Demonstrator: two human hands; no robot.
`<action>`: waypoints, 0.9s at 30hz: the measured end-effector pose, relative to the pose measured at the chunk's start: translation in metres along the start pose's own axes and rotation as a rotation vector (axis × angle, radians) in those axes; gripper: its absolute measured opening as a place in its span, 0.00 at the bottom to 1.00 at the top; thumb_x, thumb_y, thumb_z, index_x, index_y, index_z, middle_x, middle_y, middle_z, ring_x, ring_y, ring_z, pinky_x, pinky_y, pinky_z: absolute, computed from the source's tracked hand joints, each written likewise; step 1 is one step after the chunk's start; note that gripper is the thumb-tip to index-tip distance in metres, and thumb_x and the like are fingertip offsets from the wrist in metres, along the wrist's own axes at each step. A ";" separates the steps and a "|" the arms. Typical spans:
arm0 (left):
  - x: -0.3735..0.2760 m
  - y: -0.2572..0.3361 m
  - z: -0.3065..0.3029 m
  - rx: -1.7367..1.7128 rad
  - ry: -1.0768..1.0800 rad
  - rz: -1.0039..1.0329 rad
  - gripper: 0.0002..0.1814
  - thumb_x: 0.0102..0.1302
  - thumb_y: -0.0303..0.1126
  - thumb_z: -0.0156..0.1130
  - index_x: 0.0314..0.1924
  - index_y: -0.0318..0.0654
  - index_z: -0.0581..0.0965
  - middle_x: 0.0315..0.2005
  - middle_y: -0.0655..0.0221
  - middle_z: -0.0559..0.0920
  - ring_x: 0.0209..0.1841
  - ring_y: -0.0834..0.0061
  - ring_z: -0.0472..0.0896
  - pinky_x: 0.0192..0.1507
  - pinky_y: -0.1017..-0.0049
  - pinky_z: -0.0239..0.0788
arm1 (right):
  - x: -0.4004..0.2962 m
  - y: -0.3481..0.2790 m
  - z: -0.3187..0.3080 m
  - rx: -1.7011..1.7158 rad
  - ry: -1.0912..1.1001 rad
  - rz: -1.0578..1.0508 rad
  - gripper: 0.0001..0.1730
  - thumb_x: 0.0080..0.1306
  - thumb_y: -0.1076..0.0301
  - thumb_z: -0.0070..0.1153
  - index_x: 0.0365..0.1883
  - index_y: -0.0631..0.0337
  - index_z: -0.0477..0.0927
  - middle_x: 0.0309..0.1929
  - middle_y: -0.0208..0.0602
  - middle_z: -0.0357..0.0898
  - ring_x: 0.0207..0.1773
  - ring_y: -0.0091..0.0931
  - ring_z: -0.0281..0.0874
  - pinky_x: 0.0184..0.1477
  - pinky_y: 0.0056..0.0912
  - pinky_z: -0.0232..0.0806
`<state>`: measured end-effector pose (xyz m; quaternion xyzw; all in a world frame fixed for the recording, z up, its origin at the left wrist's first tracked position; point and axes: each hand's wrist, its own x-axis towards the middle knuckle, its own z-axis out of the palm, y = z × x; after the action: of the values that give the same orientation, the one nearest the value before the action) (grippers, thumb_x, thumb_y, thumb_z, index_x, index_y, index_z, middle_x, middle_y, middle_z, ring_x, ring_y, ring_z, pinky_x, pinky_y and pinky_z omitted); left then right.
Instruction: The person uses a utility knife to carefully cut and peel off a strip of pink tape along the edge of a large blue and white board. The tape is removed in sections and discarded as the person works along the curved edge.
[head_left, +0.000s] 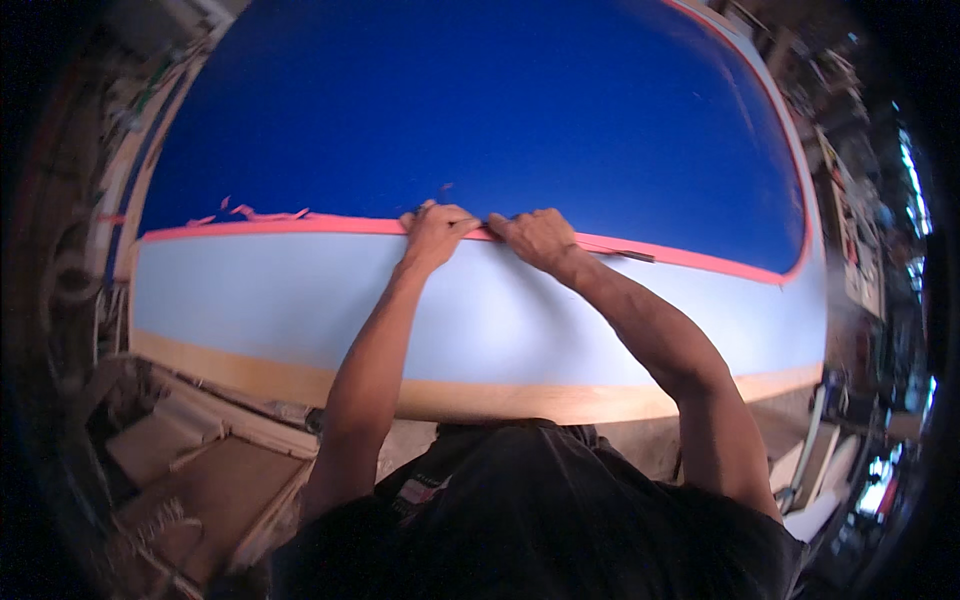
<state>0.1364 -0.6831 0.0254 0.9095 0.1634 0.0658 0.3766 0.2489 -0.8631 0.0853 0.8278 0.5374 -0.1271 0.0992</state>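
Observation:
Before me lies a large panel with a glossy blue sheet (480, 112), a pale blue-white strip (262, 292) and a bare wooden edge (510, 401) nearest my body. A pink band (345, 224) runs between the blue and the pale part. My left hand (437, 232) rests on this band with its fingers bent; whether it grips something is unclear. Close by on the right, my right hand (534, 234) has its fingers curled at the band, near a small dark thing between the hands. A thin dark tool (636, 256) lies along the band beyond my right wrist.
Torn pink scraps (262, 214) lie along the band at the left. Cardboard or boards (217, 495) stand below the panel at the lower left. More boards (814, 465) lean at the lower right, and a cluttered shelf or bench (851, 225) is at the right.

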 end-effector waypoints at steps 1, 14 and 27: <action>-0.004 0.001 0.008 -0.015 -0.010 -0.001 0.16 0.71 0.47 0.66 0.40 0.45 0.91 0.44 0.70 0.91 0.53 0.64 0.82 0.63 0.56 0.55 | -0.011 -0.001 -0.005 0.061 -0.022 0.000 0.15 0.79 0.61 0.45 0.60 0.46 0.76 0.43 0.41 0.91 0.44 0.40 0.92 0.41 0.51 0.80; 0.006 -0.013 0.012 0.028 0.023 0.007 0.15 0.70 0.45 0.66 0.40 0.42 0.90 0.39 0.67 0.91 0.44 0.61 0.86 0.57 0.53 0.66 | 0.008 0.000 0.024 0.018 0.108 -0.036 0.15 0.80 0.61 0.43 0.58 0.45 0.79 0.39 0.40 0.91 0.44 0.40 0.92 0.43 0.47 0.79; -0.022 0.019 0.019 0.278 0.140 0.139 0.15 0.65 0.42 0.74 0.42 0.37 0.85 0.43 0.59 0.85 0.54 0.54 0.80 0.59 0.58 0.69 | -0.139 0.027 -0.024 0.500 0.414 0.174 0.18 0.70 0.68 0.51 0.54 0.67 0.66 0.33 0.60 0.86 0.38 0.55 0.87 0.39 0.61 0.76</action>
<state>0.1256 -0.7162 0.0254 0.9551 0.1333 0.1316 0.2295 0.2217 -0.9867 0.1533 0.8775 0.4256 -0.0751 -0.2079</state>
